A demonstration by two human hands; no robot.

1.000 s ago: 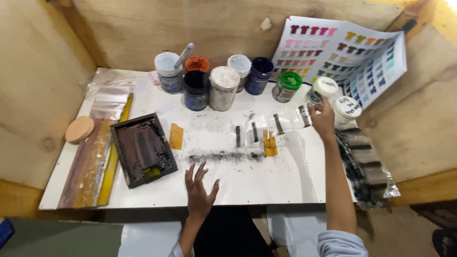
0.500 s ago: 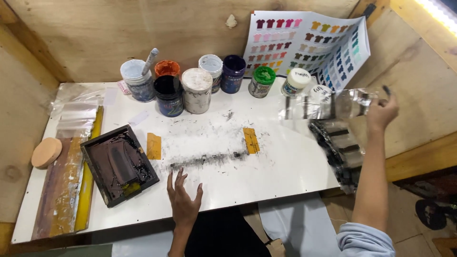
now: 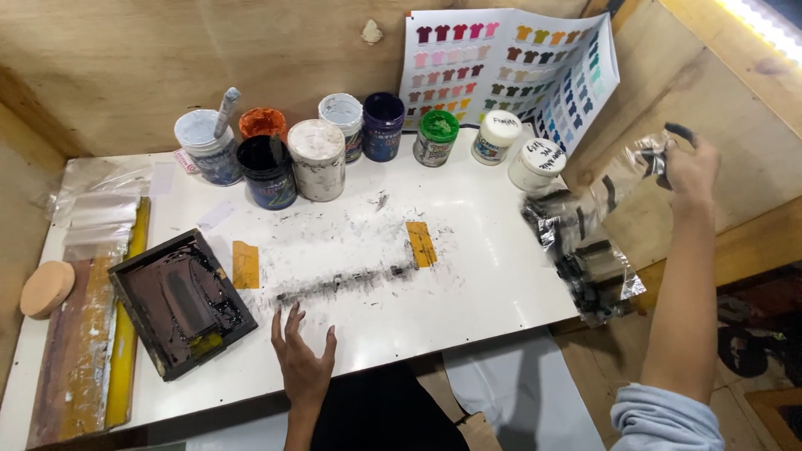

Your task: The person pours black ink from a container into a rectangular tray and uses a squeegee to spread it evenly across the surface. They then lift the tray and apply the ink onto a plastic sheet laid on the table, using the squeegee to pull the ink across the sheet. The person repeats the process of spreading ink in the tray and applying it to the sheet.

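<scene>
My right hand is raised off the table's right side, closed on a clear plastic film smeared with black ink. Below the film lies a pile of similar inked films on the table's right edge. My left hand rests open near the front edge of the white table, fingers spread, just below a smudged black ink streak between two orange tape pieces.
Several ink jars stand along the back, one holding a stirring stick. A colour chart sheet leans on the wooden wall. A small black inked screen frame, a squeegee and a round sponge lie at left.
My right hand has lifted the inked film off the table's middle and carried it right, past the table edge. My left hand has stayed near the front edge.
</scene>
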